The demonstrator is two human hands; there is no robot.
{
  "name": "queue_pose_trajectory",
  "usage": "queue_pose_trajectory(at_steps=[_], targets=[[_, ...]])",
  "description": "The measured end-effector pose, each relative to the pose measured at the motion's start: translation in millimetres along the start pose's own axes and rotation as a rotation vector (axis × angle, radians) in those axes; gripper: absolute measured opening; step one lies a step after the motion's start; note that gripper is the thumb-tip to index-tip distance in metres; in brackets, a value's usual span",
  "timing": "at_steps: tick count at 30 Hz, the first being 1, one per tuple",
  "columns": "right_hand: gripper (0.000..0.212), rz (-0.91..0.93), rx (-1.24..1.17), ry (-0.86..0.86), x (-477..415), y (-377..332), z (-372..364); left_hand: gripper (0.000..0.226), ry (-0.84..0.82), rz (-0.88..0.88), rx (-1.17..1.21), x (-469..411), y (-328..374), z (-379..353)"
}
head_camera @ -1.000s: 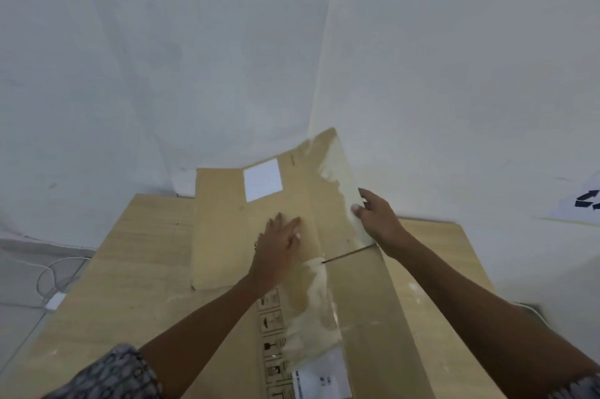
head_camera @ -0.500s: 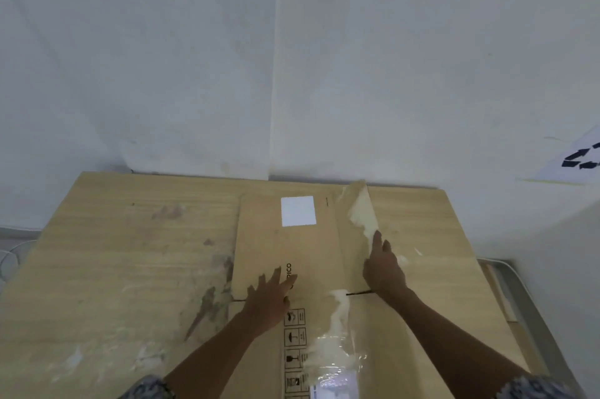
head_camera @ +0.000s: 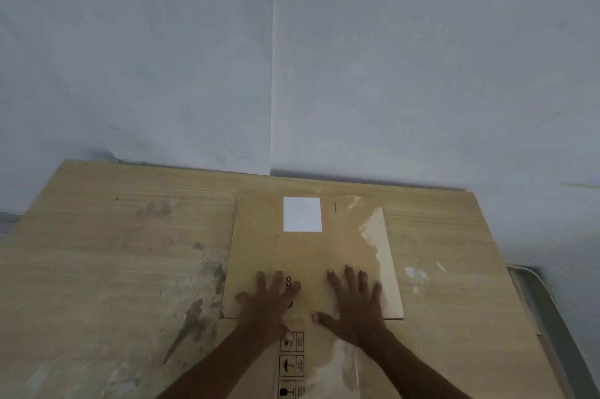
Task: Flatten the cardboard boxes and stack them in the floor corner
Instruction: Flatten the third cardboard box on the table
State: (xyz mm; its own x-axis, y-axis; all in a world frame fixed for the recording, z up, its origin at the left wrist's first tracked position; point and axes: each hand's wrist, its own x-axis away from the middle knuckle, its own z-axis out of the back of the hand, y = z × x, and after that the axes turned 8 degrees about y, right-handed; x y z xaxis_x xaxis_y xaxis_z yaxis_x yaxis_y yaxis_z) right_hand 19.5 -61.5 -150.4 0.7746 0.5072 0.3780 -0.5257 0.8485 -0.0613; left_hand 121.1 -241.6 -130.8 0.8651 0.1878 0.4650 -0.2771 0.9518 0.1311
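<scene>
We are pressing both palms flat on the cardboard box (head_camera: 311, 255), left hand (head_camera: 266, 301) beside right hand (head_camera: 354, 304), fingers (head_camera: 349, 278) spread open, gripping nothing. The flap that was standing a second ago is now lying flat beyond our fingertips, white label (head_camera: 302, 214) farther on, on the counter (head_camera: 113, 252) near the wall corner (head_camera: 272, 139).

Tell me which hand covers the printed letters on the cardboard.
The left hand: its fingertips overlap the black letters on the cardboard. The right hand lies on unprinted board.
</scene>
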Motion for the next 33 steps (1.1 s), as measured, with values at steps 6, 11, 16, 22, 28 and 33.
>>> queue_pose_trajectory(at_steps=[6, 11, 16, 22, 28, 33], targets=[[0.094, -0.006, -0.13, 0.004, -71, -18, 32, 0.109, -0.109, 0.057, -0.003, -38, 10, 18], [0.095, -0.02, -0.129, 0.005, -81, -20, 25, 0.096, 0.105, 0.026, -0.027, -91, -10, 47], [0.1, 0.012, -0.05, 0.065, -133, -25, 55, 0.124, -0.074, 0.106, 0.163, -120, -14, 48], [0.138, 0.003, -0.169, -0.09, -181, -11, 62, 0.131, -0.083, 0.138, 0.164, -135, -14, 54], [0.143, -0.015, -0.234, -0.133, -212, -12, 83, 0.131, -0.095, 0.121, 0.187, -161, -16, 69], [0.143, -0.037, -0.233, -0.14, -218, -16, 88, 0.132, -0.135, 0.125, 0.189, -170, -16, 72]])
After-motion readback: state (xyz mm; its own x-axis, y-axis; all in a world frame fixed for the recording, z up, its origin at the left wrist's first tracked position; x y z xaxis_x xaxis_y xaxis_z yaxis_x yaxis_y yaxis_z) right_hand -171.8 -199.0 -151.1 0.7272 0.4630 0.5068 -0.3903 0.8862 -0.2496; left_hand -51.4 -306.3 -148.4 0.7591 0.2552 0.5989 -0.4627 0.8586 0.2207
